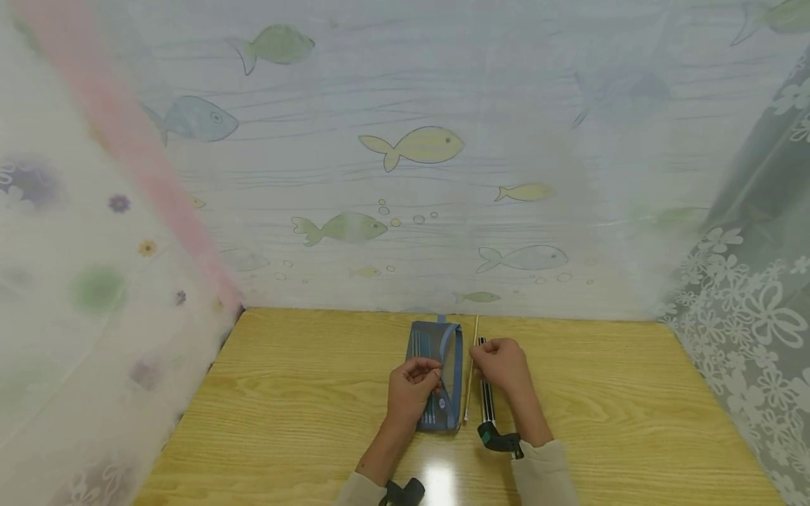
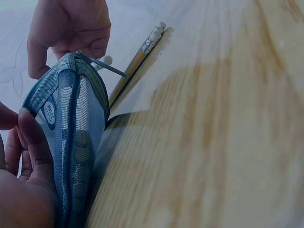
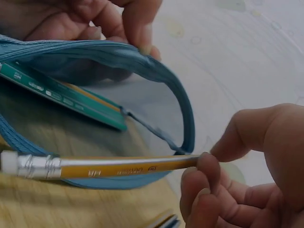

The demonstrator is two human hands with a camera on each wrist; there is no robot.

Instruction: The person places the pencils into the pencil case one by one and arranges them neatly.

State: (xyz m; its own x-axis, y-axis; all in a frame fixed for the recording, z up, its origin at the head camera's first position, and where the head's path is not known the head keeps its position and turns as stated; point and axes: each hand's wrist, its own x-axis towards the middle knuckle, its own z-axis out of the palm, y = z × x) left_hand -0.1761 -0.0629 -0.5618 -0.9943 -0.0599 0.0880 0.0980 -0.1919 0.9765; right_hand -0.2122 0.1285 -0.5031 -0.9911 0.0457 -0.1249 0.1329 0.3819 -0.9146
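Observation:
A blue mesh pencil case [image 1: 457, 379] lies on the table with its zipper edge parted. My left hand [image 1: 411, 390] pinches that edge between thumb and fingers, also seen at the left of the left wrist view. Green pencils [image 3: 61, 97] show inside the case through the opening. Just right of the case, my right hand [image 1: 504, 362] pinches a yellow pencil [image 3: 128, 166] by thumb and fingertips. Its white eraser end points toward me, alongside the case opening. In the left wrist view my right hand [image 2: 71, 28] is beyond the case.
Dark striped pencils [image 1: 486, 400] lie on the wooden table [image 1: 304, 393] beneath my right hand. Their white eraser ends [image 2: 156, 33] show in the left wrist view. A fish-patterned curtain [image 1: 405, 91] hangs along the table's far edge, with a lace-flowered curtain [image 1: 759, 316] at the right.

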